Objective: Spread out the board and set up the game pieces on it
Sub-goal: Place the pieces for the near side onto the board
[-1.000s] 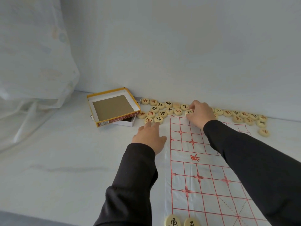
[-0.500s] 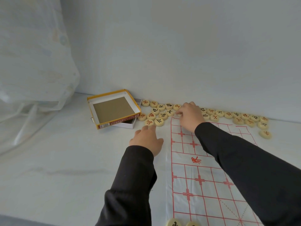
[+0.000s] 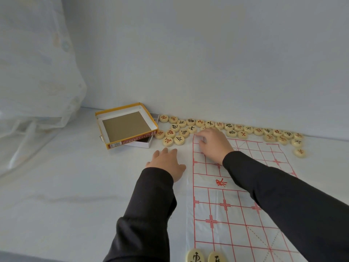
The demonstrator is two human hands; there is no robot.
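Board (image 3: 217, 201), a thin glossy sheet with a red grid, lies flat on the white table (image 3: 75, 186), its right side hidden under my sleeve. My right hand (image 3: 213, 144) curls knuckles-up over the far left corner; whether it grips anything, I cannot tell. My left hand (image 3: 166, 161) rests flat beside the board. Round cream pieces (image 3: 238, 127) line the wall.

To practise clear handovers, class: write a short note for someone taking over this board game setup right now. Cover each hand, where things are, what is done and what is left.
Left hand: open, resting flat beside the left edge of the board.
Right hand: fingers curled down at the board's far left corner; whether it holds a piece is hidden.
Things: the loose pieces lie in a row beyond the board's far edge; two pieces sit at its near edge; the open box is far left.
Done: board spread out.
Left: setting nearly all the pieces on the grid.
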